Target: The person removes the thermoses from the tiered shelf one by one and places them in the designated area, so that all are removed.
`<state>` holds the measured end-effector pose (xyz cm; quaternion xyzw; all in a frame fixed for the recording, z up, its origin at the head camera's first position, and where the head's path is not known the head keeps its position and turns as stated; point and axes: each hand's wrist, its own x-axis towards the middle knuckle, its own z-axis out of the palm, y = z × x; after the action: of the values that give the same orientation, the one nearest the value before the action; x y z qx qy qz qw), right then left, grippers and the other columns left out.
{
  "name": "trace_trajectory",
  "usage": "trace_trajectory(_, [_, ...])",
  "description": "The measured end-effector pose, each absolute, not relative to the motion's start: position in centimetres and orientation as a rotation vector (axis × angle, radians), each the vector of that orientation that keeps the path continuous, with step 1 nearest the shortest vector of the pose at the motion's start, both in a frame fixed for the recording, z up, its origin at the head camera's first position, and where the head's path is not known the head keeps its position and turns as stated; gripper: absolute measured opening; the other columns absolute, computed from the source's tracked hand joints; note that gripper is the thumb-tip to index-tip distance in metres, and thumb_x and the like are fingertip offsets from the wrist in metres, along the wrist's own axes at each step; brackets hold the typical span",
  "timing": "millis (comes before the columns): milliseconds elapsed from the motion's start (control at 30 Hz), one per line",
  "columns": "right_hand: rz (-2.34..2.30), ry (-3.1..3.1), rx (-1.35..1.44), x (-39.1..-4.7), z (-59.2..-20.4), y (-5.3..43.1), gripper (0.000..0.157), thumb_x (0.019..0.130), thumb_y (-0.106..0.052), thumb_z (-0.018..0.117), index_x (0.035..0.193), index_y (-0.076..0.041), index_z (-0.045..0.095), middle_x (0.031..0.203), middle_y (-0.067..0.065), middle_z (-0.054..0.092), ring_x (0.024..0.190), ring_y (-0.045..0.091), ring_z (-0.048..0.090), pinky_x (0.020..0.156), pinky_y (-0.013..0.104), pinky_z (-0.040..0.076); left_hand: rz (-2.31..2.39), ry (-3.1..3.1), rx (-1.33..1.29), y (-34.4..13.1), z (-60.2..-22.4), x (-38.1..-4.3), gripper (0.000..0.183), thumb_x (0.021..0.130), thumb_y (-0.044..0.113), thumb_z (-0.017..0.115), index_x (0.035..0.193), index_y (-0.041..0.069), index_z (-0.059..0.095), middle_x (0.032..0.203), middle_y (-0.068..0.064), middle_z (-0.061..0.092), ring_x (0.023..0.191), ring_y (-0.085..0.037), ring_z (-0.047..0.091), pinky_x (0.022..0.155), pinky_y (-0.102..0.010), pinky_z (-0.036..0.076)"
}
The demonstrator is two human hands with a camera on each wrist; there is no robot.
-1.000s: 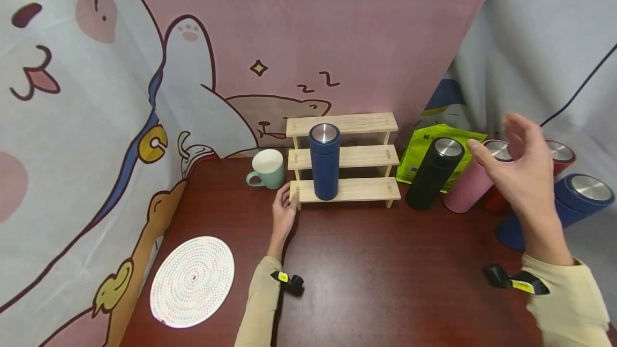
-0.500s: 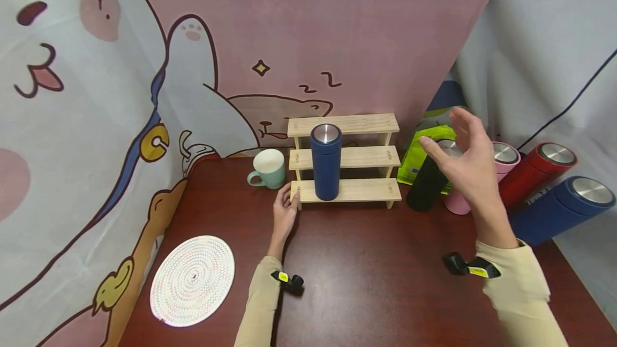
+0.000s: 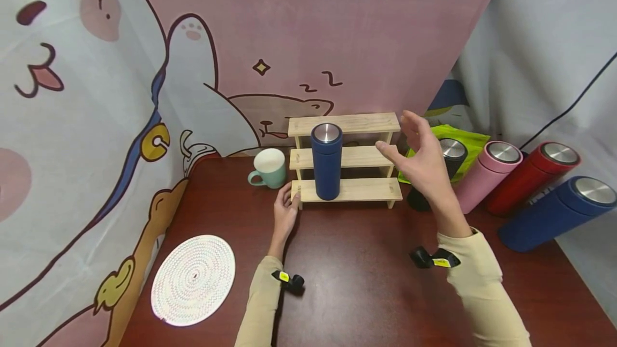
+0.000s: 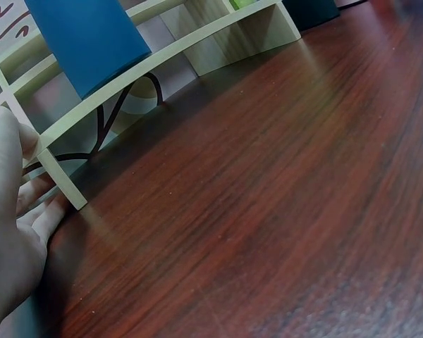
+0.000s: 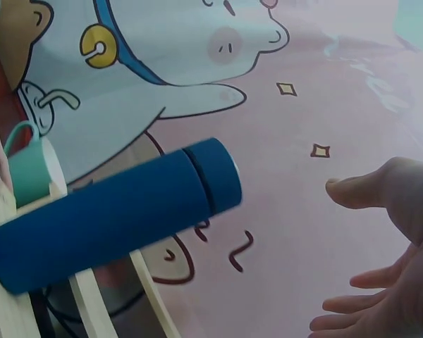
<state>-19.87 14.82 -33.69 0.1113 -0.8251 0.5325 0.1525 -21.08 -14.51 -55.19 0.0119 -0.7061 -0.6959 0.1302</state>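
Note:
A blue thermos bottle [image 3: 327, 167] with a steel-topped lid stands upright on the bottom tier of a three-tier wooden shelf [image 3: 371, 190]. My left hand [image 3: 285, 213] grips the left end of that bottom tier. In the left wrist view the thumb lies on the board's corner and the other fingers sit below, beside the shelf's leg. My right hand [image 3: 424, 165] hangs in the air at the shelf's right side, thumb and fingers spread apart around nothing. The right wrist view shows the hand [image 5: 388, 274] well apart from the thermos bottle [image 5: 120, 211].
Right of the shelf stand a black bottle [image 3: 453, 154], a pink bottle [image 3: 487, 175], a red bottle [image 3: 532, 178] and another blue bottle [image 3: 554, 216]. A lime-green packet [image 3: 469, 141] is behind them. On the left are a mint mug [image 3: 270, 167] and a round woven mat [image 3: 194, 280].
My right hand has moved left, from over the bottles at the right to the shelf's right side, fingers still spread. The left hand, shelf and blue thermos have stayed put.

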Motion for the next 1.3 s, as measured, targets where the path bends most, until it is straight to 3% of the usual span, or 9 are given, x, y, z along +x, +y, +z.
trace_trajectory(433, [1.614,-2.416,0.423,-21.3,-34.8,10.8,0.081,0.09,-0.023,0.079,0.156,-0.007,0.034,0.158,0.018,0.042,0.147,0.035,0.039,0.12,0.053,0.032,-2.014,-2.037,0.048,-14.3,-55.3,-21.1,0.046,0.099,0.0,0.06,0.143,-0.008,0.049,0.128,-0.03,0.063,0.111,-0.034,0.064,0.081,-0.019,0.052])
trace_trajectory(867, [1.746,-2.47,0.448,-22.7,-37.3,7.6,0.085,0.09,-0.026,0.079,0.157,-0.004,0.032,0.158,0.019,0.04,0.145,0.037,0.041,0.119,0.053,0.034,-1.991,-2.035,0.084,-14.4,-57.3,-22.1,0.045,0.1,0.002,0.06,0.143,-0.005,0.05,0.127,-0.03,0.063,0.103,-0.016,0.065,0.08,-0.019,0.051])
trace_trajectory(1033, [1.741,-2.436,0.451,-23.2,-38.2,6.3,0.082,0.088,-0.025,0.081,0.153,-0.003,0.037,0.154,0.02,0.045,0.141,0.041,0.046,0.116,0.056,0.036,-1.994,-2.017,0.121,-14.3,-58.8,-22.9,0.044,0.1,0.003,0.061,0.144,0.002,0.053,0.128,-0.025,0.065,0.101,-0.013,0.064,0.08,-0.017,0.051])
trace_trajectory(1300, [1.725,-2.386,0.45,-23.7,-39.5,4.9,0.075,0.088,-0.022,0.081,0.148,-0.003,0.041,0.143,0.022,0.053,0.133,0.042,0.052,0.113,0.056,0.041,-2.009,-1.994,0.118,-14.4,-58.8,-22.8,0.044,0.1,0.002,0.061,0.143,0.003,0.054,0.126,-0.025,0.065,0.098,-0.011,0.064,0.079,-0.017,0.051])
